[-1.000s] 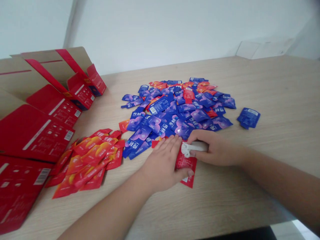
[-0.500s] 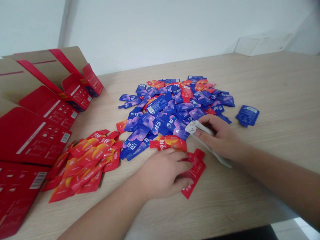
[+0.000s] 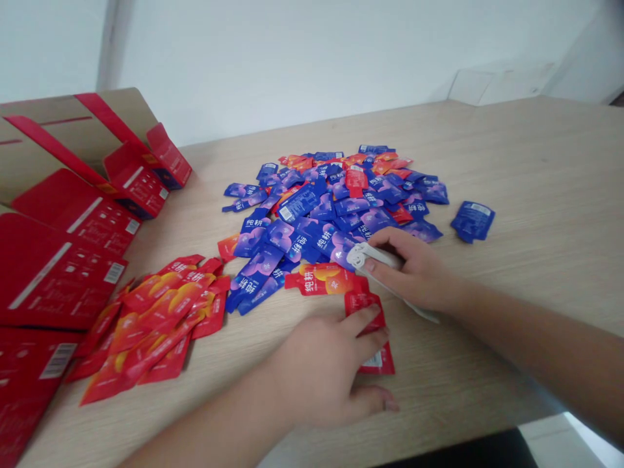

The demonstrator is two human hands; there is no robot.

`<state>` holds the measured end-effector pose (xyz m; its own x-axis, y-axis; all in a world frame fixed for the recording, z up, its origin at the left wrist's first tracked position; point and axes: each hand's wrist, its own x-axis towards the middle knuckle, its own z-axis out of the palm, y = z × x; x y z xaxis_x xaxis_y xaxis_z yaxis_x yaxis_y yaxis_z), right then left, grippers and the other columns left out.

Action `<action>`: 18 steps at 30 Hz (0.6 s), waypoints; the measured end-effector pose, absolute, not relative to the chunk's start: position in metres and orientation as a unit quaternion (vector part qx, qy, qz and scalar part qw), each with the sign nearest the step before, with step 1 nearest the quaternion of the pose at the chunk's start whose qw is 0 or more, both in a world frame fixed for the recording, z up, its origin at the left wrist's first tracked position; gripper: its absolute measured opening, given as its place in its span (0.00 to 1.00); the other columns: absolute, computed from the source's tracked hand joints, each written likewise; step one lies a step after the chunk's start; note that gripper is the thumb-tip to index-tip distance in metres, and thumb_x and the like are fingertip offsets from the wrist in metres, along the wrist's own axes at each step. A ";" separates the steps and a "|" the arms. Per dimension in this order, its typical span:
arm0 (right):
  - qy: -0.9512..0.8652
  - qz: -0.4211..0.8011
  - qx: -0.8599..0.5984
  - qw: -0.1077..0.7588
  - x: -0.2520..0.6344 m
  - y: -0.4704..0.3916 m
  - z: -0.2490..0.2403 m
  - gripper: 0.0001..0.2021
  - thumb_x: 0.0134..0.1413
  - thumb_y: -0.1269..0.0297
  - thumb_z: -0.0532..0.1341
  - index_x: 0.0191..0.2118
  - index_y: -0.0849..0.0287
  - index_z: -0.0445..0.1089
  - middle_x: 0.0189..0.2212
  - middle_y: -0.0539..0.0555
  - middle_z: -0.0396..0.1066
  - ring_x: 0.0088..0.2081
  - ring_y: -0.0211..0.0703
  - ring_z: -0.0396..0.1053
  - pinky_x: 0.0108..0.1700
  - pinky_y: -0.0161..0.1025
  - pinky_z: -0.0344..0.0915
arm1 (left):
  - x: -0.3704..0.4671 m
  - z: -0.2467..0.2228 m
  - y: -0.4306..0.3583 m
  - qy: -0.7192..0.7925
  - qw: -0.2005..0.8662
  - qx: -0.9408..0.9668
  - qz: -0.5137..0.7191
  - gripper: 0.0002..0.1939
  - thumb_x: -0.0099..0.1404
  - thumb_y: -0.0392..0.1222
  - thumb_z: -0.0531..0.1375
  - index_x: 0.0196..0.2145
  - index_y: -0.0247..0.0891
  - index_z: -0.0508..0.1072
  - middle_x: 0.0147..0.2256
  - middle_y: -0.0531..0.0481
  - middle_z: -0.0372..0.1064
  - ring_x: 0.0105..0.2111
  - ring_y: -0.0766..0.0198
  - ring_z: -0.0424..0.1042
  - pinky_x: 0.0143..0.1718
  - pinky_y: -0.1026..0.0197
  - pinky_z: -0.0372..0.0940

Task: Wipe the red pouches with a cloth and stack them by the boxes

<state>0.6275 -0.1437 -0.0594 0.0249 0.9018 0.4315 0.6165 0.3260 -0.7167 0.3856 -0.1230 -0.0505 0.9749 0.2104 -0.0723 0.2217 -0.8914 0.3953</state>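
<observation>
My left hand (image 3: 331, 364) lies over a red pouch (image 3: 377, 312) with its fingers spread, the fingertips touching the pouch's back side. A pale label shows beneath the fingers. Folded white cloth (image 3: 390, 286) is gripped by my right hand (image 3: 414, 266), between thumb and fingers, its rolled end pointing left. An orange-red pouch (image 3: 324, 279) lies face up just beyond my left hand. Behind it spreads a heap of blue and purple pouches (image 3: 302, 237), with some red ones mixed in. The cloth's tip overlaps the near edge of this heap in view.
A pile of orange-red pouches (image 3: 160, 305) lies on the left of the wooden table (image 3: 536, 247). Open red cartons (image 3: 58, 260) stand along the left edge. One blue pouch (image 3: 472, 221) lies apart at the right. A white wall (image 3: 316, 65) rises behind.
The red pouch under my left hand has turned to stand straighter. My left hand's fingers have spread, the thumb moving toward me. My right hand keeps the cloth; the view has shifted slightly.
</observation>
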 end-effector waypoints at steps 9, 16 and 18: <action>-0.731 0.213 -0.534 0.367 0.637 -0.147 -0.046 0.07 0.64 0.61 0.67 0.45 0.53 0.73 0.38 0.50 0.77 0.37 0.44 0.72 0.39 0.40 0.68 | 0.384 -0.058 -0.103 0.195 0.173 0.963 0.065 0.28 0.72 0.55 0.67 0.66 0.48 0.73 0.64 0.44 0.69 0.63 0.44 0.68 0.63 0.39 0.65; -0.801 0.363 -0.464 0.112 0.638 -0.159 -0.025 0.10 0.61 0.68 0.67 0.46 0.49 0.77 0.43 0.48 0.80 0.42 0.45 0.77 0.44 0.40 0.69 | 0.384 -0.058 -0.102 0.248 0.170 0.952 0.052 0.29 0.70 0.54 0.66 0.65 0.43 0.74 0.69 0.41 0.65 0.68 0.42 0.65 0.69 0.38 0.61; -0.804 0.378 -0.442 0.120 0.632 -0.160 -0.026 0.13 0.58 0.71 0.67 0.47 0.48 0.76 0.46 0.48 0.80 0.46 0.46 0.77 0.49 0.41 0.70 | 0.384 -0.061 -0.103 0.258 0.180 0.948 0.040 0.42 0.65 0.59 0.70 0.71 0.40 0.66 0.72 0.39 0.61 0.71 0.40 0.62 0.72 0.37 0.57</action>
<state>0.6322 -0.1603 -0.0262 -0.5795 0.8027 -0.1409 0.6206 0.3226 -0.7147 0.3843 -0.1029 -0.0606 0.8637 0.5038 -0.0175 0.4750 -0.8018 0.3627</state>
